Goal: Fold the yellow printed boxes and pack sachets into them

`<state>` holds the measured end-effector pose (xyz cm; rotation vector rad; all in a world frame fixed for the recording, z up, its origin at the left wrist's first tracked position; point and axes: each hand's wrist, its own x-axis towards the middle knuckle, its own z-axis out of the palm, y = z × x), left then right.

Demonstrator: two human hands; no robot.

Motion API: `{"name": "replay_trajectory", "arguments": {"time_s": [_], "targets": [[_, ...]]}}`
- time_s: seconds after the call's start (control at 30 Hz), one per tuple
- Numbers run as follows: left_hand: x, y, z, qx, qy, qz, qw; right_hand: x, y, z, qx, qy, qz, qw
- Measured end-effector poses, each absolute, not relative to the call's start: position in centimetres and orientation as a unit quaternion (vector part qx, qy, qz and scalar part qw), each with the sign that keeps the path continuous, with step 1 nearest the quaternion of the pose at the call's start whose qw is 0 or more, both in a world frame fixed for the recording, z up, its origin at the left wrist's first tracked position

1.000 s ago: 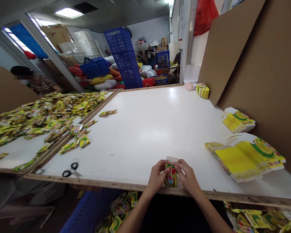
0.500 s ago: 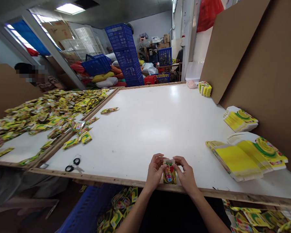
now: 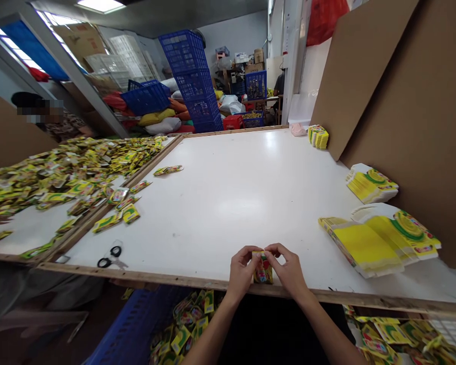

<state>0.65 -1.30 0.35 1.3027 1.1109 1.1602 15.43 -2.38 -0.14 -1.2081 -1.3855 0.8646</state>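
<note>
The thumbs cover much of the upper face of a small printed box, and the part of its lettering that shows is too small to read; its back cannot be seen. The box is at the table's near edge, right of the middle, its lower end close to the wooden strip. The left hand and the right hand both pinch its top, one from each side, thumbs toward the person, index fingers curled over behind and nearly meeting, wrists low at the edge. Both forearms slant inward and are cut off below. Under the near edge, a blue crate of packets is partly hidden by the tabletop and the left forearm. Scissors lie near the near left corner; flat yellow cartons overlap along the right edge, so their number cannot be told.
</note>
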Motion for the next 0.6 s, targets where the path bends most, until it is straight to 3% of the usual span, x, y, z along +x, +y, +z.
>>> {"name": "replay_trajectory", "arguments": {"time_s": [0.37, 0.6], "targets": [[-0.3, -1.4, 0.4, 0.566, 0.471, 0.455, 0.501, 15.6, -3.1, -2.0, -0.485, -0.569, 0.407, 0.524], [-1.8, -1.8, 1.5, 0.49, 0.55, 0.554, 0.386, 13.0, -3.7, -1.4, -0.489, -0.556, 0.459, 0.491]]}}
